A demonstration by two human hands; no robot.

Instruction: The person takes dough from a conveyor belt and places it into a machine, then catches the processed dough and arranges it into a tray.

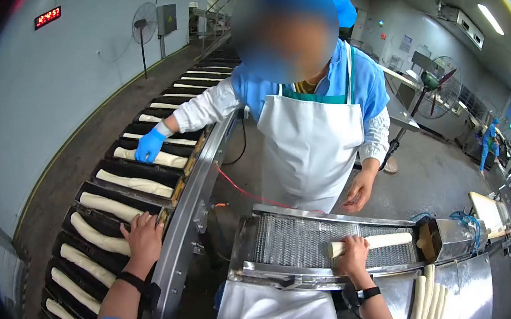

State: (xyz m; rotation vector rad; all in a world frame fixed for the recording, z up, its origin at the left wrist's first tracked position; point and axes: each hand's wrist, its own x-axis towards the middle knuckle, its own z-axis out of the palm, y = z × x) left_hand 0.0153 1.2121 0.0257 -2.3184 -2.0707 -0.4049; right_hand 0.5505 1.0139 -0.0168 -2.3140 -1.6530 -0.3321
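Observation:
My right hand (pixel 353 254) is wrapped round a long pale dough roll (pixel 387 240) near its left end. This roll lies along a metal mesh conveyor belt (pixel 284 244). My left hand (pixel 142 236) rests with fingers spread at the right end of a black baking mould, touching or just beside the ends of the dough strips there. One dough strip (pixel 97 235) lies in the mould by that hand, and another dough strip (pixel 113 206) lies just beyond it. A dark band circles each of my wrists.
A co-worker in a white apron (pixel 311 147) stands opposite, a blue-gloved hand (pixel 150 146) on another dough strip. Black moulds run along a steel-railed line (pixel 188 230) at left. Several dough rolls (pixel 429 300) lie on the steel table at lower right. A standing fan (pixel 432 79) is behind.

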